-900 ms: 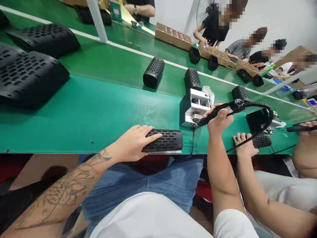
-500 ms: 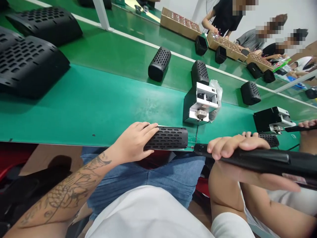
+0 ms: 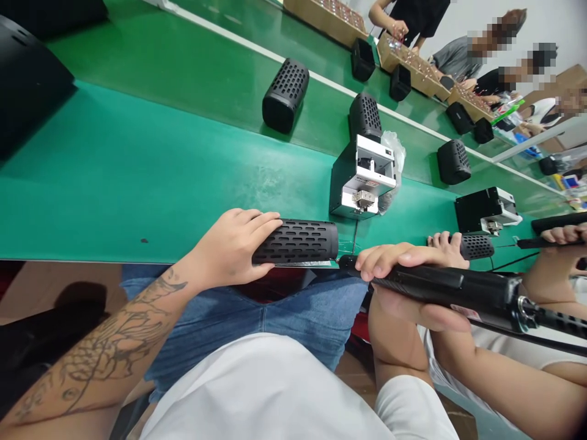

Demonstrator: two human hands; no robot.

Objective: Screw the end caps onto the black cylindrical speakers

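My left hand point(image 3: 236, 247) is wrapped over the left end of a black perforated speaker housing point(image 3: 302, 241), which lies on its side at the near edge of the green bench mat point(image 3: 151, 183). My right hand point(image 3: 403, 281) grips a black electric screwdriver point(image 3: 440, 280), held nearly level with its cable leaving at the right. The screwdriver's nose is at the lower right end of the housing; whether the tip sits in a screw there is too small to tell. Behind them stands a silver and black screw feeder point(image 3: 364, 180).
More black perforated housings point(image 3: 285, 96) stand on the green conveyor beyond the mat. Large dark housings point(image 3: 32, 85) are at far left. To my right, a co-worker's hand point(image 3: 447, 244) holds another housing beside a second screw feeder point(image 3: 486, 211). Several people work across the line.
The view has shifted, so the bench items sit further left and higher. The screwdriver's nose is closer to the housing's end, and more of its rear and cable shows. Both hands keep their grip.
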